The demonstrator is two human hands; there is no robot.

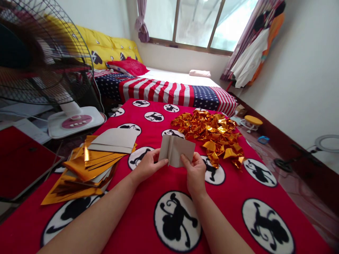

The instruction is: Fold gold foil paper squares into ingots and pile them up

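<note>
A pale grey-beige sheet (178, 150) is held up in front of the person, above the middle of the surface (137, 211), with an upright crease left of its centre. The left hand (149, 163) pinches its lower left edge, the thumb along the near side and the other fingers mostly hidden behind. The right hand (195, 169) grips the lower right part, its thumb pressed flat on the near face and its fingers curled behind the edge.

To the left lies an uneven stack of gold foil sheets (100, 169), fanned out, with a few plain pale sheets (115, 139) on top. To the right, beyond the right hand, spreads a loose heap of folded, shiny gold foil pieces (212, 128). Both rest on the surface, which is covered by a red cloth printed with black figures in white circles.

Farther left stands a fan (39, 63), its blades blurred, and below it lies a dark red flat item (23, 162). Behind the surface is a bed (161, 90) with a starred and striped cover, a red pillow (129, 66) and a yellow cushion (113, 47) near the wall. A window (198, 23) is above the bed; clothes (251, 56) hang to its right. A yellow-topped stool (253, 120) stands on the floor at right.
</note>
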